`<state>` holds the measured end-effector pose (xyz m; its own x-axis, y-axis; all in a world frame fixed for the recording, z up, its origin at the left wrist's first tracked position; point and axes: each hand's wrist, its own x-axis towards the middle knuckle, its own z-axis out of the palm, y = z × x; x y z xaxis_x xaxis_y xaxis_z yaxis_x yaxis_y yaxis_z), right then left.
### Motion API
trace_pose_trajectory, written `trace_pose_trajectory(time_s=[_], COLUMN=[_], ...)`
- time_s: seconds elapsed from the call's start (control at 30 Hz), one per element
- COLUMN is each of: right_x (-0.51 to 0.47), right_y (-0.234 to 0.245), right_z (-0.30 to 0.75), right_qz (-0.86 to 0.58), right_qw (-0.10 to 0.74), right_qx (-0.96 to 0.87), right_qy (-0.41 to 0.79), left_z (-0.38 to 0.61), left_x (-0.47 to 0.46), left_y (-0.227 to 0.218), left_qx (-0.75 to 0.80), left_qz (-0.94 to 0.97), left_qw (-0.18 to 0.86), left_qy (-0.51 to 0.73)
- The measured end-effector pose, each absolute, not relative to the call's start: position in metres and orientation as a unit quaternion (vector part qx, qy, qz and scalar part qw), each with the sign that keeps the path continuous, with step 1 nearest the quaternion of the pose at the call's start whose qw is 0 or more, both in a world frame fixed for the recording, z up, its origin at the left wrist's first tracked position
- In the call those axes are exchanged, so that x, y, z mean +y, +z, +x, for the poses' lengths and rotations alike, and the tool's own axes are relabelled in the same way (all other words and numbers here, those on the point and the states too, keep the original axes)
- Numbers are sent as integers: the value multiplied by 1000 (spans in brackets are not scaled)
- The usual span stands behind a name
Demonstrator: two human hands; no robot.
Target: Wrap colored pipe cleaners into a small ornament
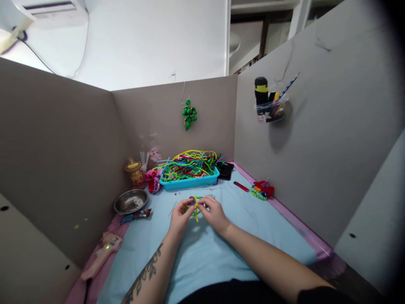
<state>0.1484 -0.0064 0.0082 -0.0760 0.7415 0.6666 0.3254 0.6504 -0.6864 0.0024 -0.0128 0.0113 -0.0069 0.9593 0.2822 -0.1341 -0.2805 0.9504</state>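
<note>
Over the middle of the table, my left hand [181,214] pinches a small purple and yellow coiled pipe-cleaner piece [192,202]. Close beside it, my right hand [212,211] has thumb and fingers pressed together on the yellow part of the same piece. A short yellow end hangs down between the hands. Green pipe cleaner shows behind and under the fingers, partly hidden; whether it is joined to the piece I cannot tell. Beyond the hands stands a blue tray [190,183] heaped with pipe cleaners [190,165] in many colours.
To the left are a metal bowl [130,202], a wrapper [136,215] and a pink device with a green light [106,253]. A red cutter-like tool [241,186] and a red, blue and green figure [263,190] lie right. Grey panels [177,143] enclose the table.
</note>
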Motion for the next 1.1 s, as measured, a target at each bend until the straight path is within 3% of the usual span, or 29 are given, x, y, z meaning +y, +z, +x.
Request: trace_pose_trajectory(time_s=[0.37, 0.6, 0.83, 1.0, 1.1], right_x=[-6, 1, 9, 13, 12], right_y=[10, 7, 1, 1, 5], right_z=[146, 146, 150, 155, 158], right_qz=[-396, -409, -423, -403, -410], right_qw=[567, 549, 537, 507, 504], right_qx=[-665, -619, -607, -606, -623], right_qy=[284, 385, 406, 462, 436], left_z=[2, 2, 4, 5, 3], left_x=[-11, -15, -16, -17, -14], left_y=[5, 7, 6, 7, 7], left_qx=[394, 426, 440, 437, 431], left_qz=[572, 625, 667, 661, 620], left_qw=[431, 356, 279, 310, 373], left_qy=[576, 550, 532, 525, 539])
